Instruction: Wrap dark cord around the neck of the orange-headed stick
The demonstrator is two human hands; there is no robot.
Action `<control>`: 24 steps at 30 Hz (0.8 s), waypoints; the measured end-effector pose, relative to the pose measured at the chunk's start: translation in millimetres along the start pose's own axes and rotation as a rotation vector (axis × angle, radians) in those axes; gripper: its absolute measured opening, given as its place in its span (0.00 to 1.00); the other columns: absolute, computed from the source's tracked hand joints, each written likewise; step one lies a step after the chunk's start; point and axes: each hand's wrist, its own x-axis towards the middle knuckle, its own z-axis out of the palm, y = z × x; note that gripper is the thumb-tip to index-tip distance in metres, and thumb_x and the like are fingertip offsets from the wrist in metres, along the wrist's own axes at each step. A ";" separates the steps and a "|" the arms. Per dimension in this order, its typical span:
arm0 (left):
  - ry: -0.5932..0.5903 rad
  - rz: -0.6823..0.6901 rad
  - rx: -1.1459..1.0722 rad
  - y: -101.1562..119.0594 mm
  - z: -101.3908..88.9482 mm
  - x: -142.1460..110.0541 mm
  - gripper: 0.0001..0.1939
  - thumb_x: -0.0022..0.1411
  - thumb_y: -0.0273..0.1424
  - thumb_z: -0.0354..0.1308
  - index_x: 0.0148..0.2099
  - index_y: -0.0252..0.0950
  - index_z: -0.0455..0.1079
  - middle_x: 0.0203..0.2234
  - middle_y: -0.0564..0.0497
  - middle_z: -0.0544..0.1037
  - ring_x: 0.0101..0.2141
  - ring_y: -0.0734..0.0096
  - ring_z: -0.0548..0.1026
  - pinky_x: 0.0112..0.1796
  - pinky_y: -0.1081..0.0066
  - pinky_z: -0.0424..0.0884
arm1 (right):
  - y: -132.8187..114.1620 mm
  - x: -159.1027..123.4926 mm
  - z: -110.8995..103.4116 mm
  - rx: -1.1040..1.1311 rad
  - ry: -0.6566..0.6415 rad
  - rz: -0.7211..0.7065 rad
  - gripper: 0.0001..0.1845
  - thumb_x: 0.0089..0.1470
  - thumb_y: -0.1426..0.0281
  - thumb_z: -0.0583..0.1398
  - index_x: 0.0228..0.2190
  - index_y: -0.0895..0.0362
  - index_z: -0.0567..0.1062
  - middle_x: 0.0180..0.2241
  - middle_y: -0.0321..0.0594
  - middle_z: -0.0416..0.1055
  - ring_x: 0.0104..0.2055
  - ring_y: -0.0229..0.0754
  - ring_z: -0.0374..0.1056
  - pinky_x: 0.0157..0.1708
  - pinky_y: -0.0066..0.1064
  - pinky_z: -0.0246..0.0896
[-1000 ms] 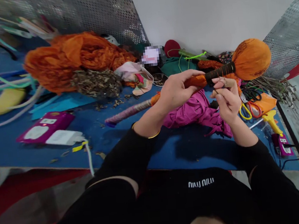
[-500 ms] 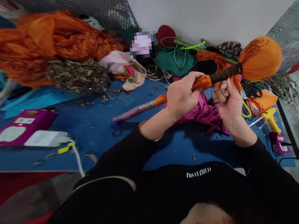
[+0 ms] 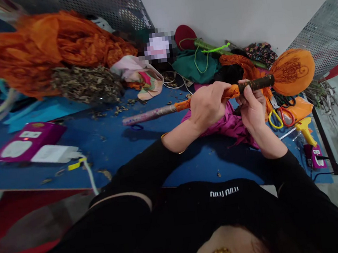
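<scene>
A long stick is held above the blue table, its left end wrapped in purplish-grey material. At its right end sits a round head of orange patterned cloth, with a dark brown band below it. My left hand is closed round the orange-wrapped middle of the stick. With thumb on top and fingers beneath, my right hand grips the dark band near the head. Magenta cloth lies under both hands.
Scissors with red and yellow handles and a yellow glue gun lie at right. Orange cloth, dry leaves and green cloth are heaped along the back. A purple power block sits at left.
My right hand has moved from just below the dark band up onto it, thumb now across it. The stick has turned, showing more of the pattern on its head, and its left end has risen slightly.
</scene>
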 end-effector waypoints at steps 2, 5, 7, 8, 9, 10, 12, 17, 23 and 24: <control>-0.046 -0.015 -0.038 -3.6 -6.5 4.2 0.18 0.69 0.34 0.59 0.58 0.43 0.79 0.48 0.45 0.88 0.48 0.52 0.86 0.48 0.59 0.77 | 1.5 1.3 0.1 -0.006 0.012 -0.030 0.21 0.52 0.46 0.73 0.38 0.47 0.81 0.26 0.30 0.62 0.24 0.36 0.49 0.25 0.34 0.55; -0.161 0.012 -0.145 -12.9 -21.5 13.1 0.27 0.62 0.42 0.69 0.62 0.42 0.79 0.53 0.47 0.88 0.50 0.51 0.85 0.49 0.61 0.78 | 5.0 4.3 -0.2 0.049 -0.012 -0.066 0.23 0.48 0.45 0.76 0.37 0.48 0.83 0.24 0.29 0.62 0.23 0.34 0.49 0.24 0.31 0.52; -0.242 0.021 -0.264 -18.8 -29.4 18.2 0.29 0.63 0.53 0.69 0.60 0.43 0.81 0.51 0.49 0.89 0.48 0.54 0.85 0.49 0.62 0.78 | 8.0 6.2 -0.4 0.069 -0.031 -0.083 0.26 0.46 0.43 0.77 0.37 0.48 0.84 0.23 0.28 0.60 0.23 0.32 0.47 0.22 0.30 0.50; -0.250 -0.005 -0.320 -20.6 -31.5 19.9 0.27 0.69 0.55 0.63 0.58 0.43 0.83 0.49 0.49 0.89 0.46 0.56 0.86 0.47 0.63 0.78 | 9.5 7.0 -0.7 0.070 -0.040 -0.094 0.27 0.45 0.42 0.77 0.37 0.48 0.84 0.22 0.28 0.58 0.22 0.32 0.47 0.22 0.30 0.50; -0.218 -0.038 -0.354 -21.3 -32.1 20.9 0.28 0.74 0.57 0.55 0.55 0.43 0.84 0.46 0.49 0.90 0.45 0.58 0.85 0.47 0.63 0.79 | 10.9 7.5 -1.1 0.069 -0.054 -0.104 0.27 0.45 0.42 0.77 0.37 0.48 0.85 0.22 0.27 0.56 0.22 0.32 0.46 0.21 0.30 0.50; -0.172 -0.060 -0.374 -20.9 -31.5 21.2 0.30 0.77 0.57 0.51 0.53 0.42 0.85 0.46 0.48 0.90 0.45 0.59 0.85 0.47 0.63 0.79 | 12.3 7.9 -1.5 0.070 -0.074 -0.113 0.27 0.46 0.42 0.77 0.38 0.48 0.85 0.21 0.27 0.56 0.22 0.32 0.46 0.21 0.30 0.51; -0.080 -0.064 -0.381 -17.3 -27.8 20.2 0.29 0.76 0.58 0.53 0.54 0.41 0.85 0.47 0.47 0.89 0.47 0.58 0.85 0.49 0.63 0.78 | 14.6 7.9 -2.5 0.069 -0.120 -0.127 0.24 0.49 0.44 0.77 0.38 0.47 0.84 0.23 0.28 0.57 0.22 0.32 0.47 0.22 0.30 0.53; -0.048 -0.021 -0.377 -10.9 -22.2 16.5 0.20 0.71 0.51 0.64 0.49 0.41 0.84 0.40 0.49 0.89 0.40 0.60 0.85 0.43 0.64 0.77 | 19.3 4.8 -2.5 0.043 -0.169 -0.139 0.23 0.54 0.44 0.75 0.42 0.46 0.84 0.26 0.30 0.62 0.24 0.34 0.51 0.25 0.33 0.56; -0.040 -0.068 -0.402 -30.6 -32.0 24.7 0.14 0.72 0.46 0.64 0.42 0.43 0.83 0.36 0.51 0.88 0.37 0.60 0.82 0.43 0.58 0.76 | 19.0 5.9 -2.8 0.041 -0.140 -0.119 0.22 0.53 0.45 0.75 0.40 0.46 0.86 0.21 0.28 0.51 0.22 0.34 0.45 0.24 0.33 0.54; 0.002 -0.085 -0.376 -33.1 -34.5 26.7 0.15 0.72 0.47 0.65 0.41 0.43 0.83 0.35 0.51 0.88 0.37 0.61 0.81 0.43 0.57 0.76 | 18.3 6.8 -3.6 0.024 -0.136 -0.118 0.23 0.52 0.44 0.75 0.40 0.46 0.86 0.22 0.28 0.51 0.22 0.34 0.45 0.24 0.33 0.54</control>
